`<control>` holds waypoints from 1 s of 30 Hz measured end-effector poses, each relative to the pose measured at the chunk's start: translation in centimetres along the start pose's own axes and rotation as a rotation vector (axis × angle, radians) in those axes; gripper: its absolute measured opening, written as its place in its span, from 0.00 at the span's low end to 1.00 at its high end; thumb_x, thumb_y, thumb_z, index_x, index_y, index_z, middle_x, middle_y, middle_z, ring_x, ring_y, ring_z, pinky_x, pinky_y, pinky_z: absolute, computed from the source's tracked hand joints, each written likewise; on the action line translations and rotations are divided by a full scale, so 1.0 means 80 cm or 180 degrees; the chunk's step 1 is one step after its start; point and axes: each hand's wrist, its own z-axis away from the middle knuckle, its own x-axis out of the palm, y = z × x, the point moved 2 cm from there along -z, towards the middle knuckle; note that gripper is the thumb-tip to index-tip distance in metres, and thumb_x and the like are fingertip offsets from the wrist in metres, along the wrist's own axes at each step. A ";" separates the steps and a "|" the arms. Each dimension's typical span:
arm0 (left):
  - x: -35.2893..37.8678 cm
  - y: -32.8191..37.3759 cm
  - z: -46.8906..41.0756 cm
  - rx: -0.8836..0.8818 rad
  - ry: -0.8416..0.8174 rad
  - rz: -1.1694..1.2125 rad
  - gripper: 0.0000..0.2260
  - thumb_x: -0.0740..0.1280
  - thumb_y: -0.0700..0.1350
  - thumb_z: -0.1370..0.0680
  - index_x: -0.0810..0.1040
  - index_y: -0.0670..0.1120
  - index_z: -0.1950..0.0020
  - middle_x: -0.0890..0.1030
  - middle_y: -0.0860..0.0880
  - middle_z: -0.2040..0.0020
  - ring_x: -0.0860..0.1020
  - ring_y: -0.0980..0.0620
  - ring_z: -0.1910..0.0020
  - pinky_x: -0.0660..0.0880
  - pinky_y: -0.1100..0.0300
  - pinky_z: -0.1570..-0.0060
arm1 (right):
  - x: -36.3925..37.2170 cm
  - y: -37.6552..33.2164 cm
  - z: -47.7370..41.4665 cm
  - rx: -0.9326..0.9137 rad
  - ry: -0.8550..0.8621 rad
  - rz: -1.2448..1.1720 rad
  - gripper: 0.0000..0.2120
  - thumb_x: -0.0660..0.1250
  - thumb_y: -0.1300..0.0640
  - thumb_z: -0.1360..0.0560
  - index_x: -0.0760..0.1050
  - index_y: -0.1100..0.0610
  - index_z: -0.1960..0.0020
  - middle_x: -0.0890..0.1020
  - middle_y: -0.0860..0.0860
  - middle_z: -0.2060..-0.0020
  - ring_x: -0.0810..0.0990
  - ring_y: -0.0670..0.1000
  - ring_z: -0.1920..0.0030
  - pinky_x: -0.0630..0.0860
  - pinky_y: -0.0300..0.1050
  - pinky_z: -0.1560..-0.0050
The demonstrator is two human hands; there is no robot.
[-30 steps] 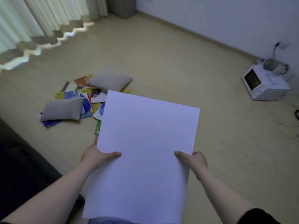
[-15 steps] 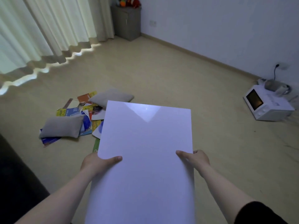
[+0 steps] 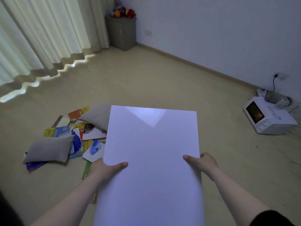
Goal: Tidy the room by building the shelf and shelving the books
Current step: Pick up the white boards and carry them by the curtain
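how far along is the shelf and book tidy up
Done: nothing visible, no shelf stands in view. In hand: one white panel, gripped at its side edges by the left hand and right hand. Left: all the assembly, then the books, scattered on the floor partly under grey cushions.

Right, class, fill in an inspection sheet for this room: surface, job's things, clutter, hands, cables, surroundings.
Surface: beige floor.
Job's things: white panel held up; books strewn on floor, left.
Clutter: two grey cushions among the books.
Grippers: left hand and right hand grip the panel's side edges, thumbs on top.
Cables: black cord plugged into wall socket, right.
Surroundings: curtains, grey cabinet with toys, white oven on floor.
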 end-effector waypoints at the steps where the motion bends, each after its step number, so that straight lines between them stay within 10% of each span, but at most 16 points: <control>1: 0.002 0.014 -0.005 0.0026 -0.0001 -0.0037 0.35 0.71 0.70 0.36 0.75 0.50 0.37 0.79 0.48 0.39 0.72 0.51 0.53 0.67 0.59 0.57 | -0.006 0.000 -0.011 0.0008 -0.0005 -0.0009 0.26 0.78 0.42 0.37 0.77 0.59 0.50 0.81 0.52 0.53 0.80 0.52 0.53 0.75 0.44 0.56; 12: 0.090 0.180 -0.042 -0.0217 0.0154 0.0228 0.39 0.72 0.70 0.38 0.74 0.48 0.35 0.78 0.46 0.37 0.76 0.45 0.41 0.70 0.57 0.53 | -0.144 -0.034 -0.187 -0.0092 -0.0267 0.0084 0.28 0.80 0.42 0.40 0.75 0.59 0.50 0.82 0.52 0.51 0.81 0.52 0.53 0.78 0.46 0.54; 20: 0.126 0.301 -0.078 -0.0132 0.0428 0.0341 0.38 0.72 0.73 0.43 0.77 0.51 0.41 0.81 0.49 0.44 0.73 0.51 0.55 0.69 0.60 0.63 | -0.221 -0.032 -0.307 0.0004 -0.0426 0.0075 0.55 0.76 0.26 0.59 0.75 0.60 0.41 0.82 0.53 0.46 0.82 0.54 0.49 0.80 0.53 0.46; 30: 0.155 0.418 -0.184 -0.0082 0.0253 0.0554 0.25 0.76 0.66 0.41 0.78 0.54 0.51 0.81 0.56 0.55 0.77 0.54 0.57 0.74 0.60 0.59 | -0.268 -0.077 -0.430 0.0194 -0.0404 0.0003 0.62 0.76 0.26 0.64 0.72 0.61 0.40 0.80 0.54 0.45 0.81 0.55 0.47 0.79 0.54 0.44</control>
